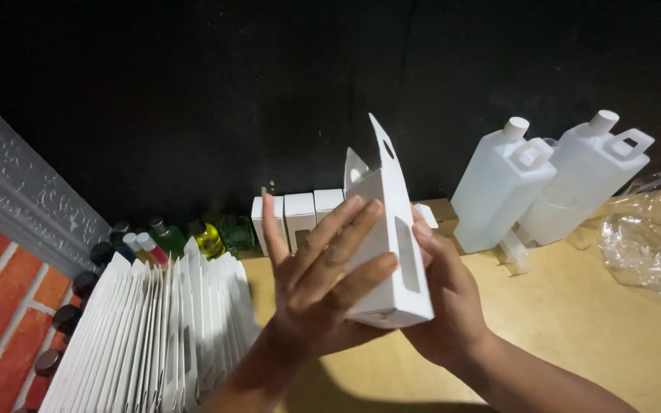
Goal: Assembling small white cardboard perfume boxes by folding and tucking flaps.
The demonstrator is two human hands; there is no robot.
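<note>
white carton (pixel 392 252), btwn both hands' grip

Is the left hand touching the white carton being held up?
Touching. The head view shows the left hand with its fingers spread flat across the white carton, while the right hand grips its far side.

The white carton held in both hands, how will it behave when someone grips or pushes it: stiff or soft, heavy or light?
The carton looks like thin folded card with open flaps, so it probably dents under a hard grip. The left hand and right hand hold it up with fingers only, so it seems light. Tall and narrow, it would likely tip if pushed while standing on the table.
</note>
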